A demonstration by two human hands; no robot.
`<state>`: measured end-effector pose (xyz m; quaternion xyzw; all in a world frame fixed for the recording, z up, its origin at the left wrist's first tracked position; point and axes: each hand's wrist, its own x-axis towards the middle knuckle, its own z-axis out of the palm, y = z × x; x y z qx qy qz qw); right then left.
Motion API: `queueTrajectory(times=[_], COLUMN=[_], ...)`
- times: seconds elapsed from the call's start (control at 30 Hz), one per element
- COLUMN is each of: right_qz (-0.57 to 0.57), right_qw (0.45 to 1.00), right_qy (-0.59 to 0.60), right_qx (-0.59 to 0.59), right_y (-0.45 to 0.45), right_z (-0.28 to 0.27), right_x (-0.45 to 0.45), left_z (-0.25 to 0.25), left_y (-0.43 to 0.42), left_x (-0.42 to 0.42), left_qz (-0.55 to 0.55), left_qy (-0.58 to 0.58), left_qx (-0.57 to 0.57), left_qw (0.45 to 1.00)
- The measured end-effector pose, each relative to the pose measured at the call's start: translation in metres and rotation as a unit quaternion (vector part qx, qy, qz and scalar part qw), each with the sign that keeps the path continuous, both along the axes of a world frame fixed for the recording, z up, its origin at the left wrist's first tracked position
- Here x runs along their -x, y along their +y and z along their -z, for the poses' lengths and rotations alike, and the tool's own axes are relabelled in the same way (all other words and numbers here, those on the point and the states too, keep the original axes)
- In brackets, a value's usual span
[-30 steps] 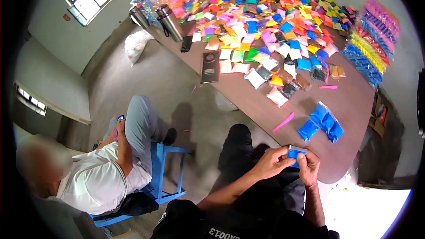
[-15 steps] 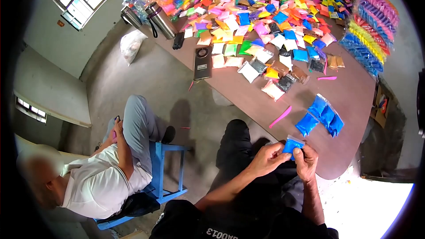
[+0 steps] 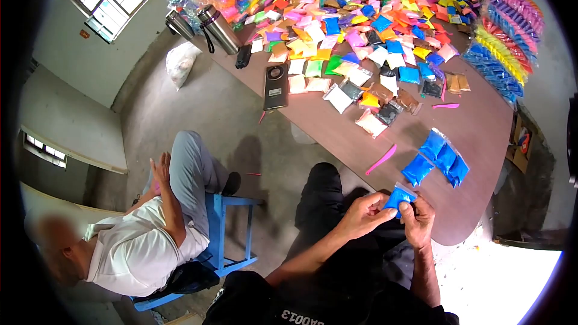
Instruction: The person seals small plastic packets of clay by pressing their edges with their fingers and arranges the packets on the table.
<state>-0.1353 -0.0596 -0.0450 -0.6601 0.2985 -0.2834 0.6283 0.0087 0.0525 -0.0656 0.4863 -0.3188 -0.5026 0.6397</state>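
Note:
A small clear packet with blue contents (image 3: 398,196) is held between both my hands, over my lap near the table's front edge. My left hand (image 3: 365,216) pinches its left side, and my right hand (image 3: 418,221) grips its right side with the thumb on its front. Beyond them on the brown table (image 3: 475,195) lie several blue packets (image 3: 444,155), some joined in a strip. A pink plastic knife-shaped tool (image 3: 382,159) rests to their left, by the edge. Part of the held packet is hidden by my fingers.
A large heap of coloured packets (image 3: 361,18) covers the table's far side. A dark phone (image 3: 276,87), a steel flask (image 3: 220,29) and bagged coloured tools (image 3: 500,48) also lie or stand there. A seated person (image 3: 141,244) is at the left on a blue chair (image 3: 215,229).
Between my hands, the blue packet has tilted upward and more of its face shows. The view has shifted slightly. The seated person's hand has risen, with fingers spread.

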Motion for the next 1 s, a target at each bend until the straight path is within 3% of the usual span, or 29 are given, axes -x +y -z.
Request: queueTrajectory(times=[0.23, 0.3, 0.43, 0.5, 0.67, 0.73, 0.8, 1.0], right_qz=[-0.015, 0.021, 0.012, -0.007, -0.002, 0.010, 0.007, -0.001], right_qw=[0.997, 0.999, 0.999, 0.999, 0.999, 0.999, 0.997, 0.998], right_qy=[0.011, -0.028, -0.029, -0.038, 0.042, -0.015, -0.043, -0.028], right_qx=[0.077, -0.003, -0.011, -0.030, -0.030, -0.029, 0.061, 0.064], right_y=[-0.001, 0.005, 0.002, 0.000, 0.004, 0.004, 0.001, -0.002], right_z=[0.008, 0.000, 0.004, 0.006, 0.002, 0.005, -0.001, -0.005], right_x=[0.001, -0.004, 0.001, 0.003, 0.004, 0.001, -0.004, -0.003], left_z=[-0.001, -0.003, -0.003, -0.006, 0.008, -0.003, -0.016, -0.024], left_y=[-0.001, 0.001, 0.000, -0.003, 0.002, 0.001, -0.006, -0.009], left_x=[-0.005, -0.005, 0.001, 0.004, -0.002, -0.002, 0.005, 0.002], left_qz=[-0.017, -0.024, -0.039, -0.055, -0.045, -0.041, -0.074, -0.090], left_qy=[-0.012, -0.109, -0.089, -0.002, -0.090, -0.064, -0.018, -0.038], left_qx=[-0.010, -0.040, -0.015, 0.016, -0.049, -0.031, -0.008, -0.020], left_qw=[1.000, 0.993, 0.995, 0.998, 0.994, 0.997, 0.997, 0.995])
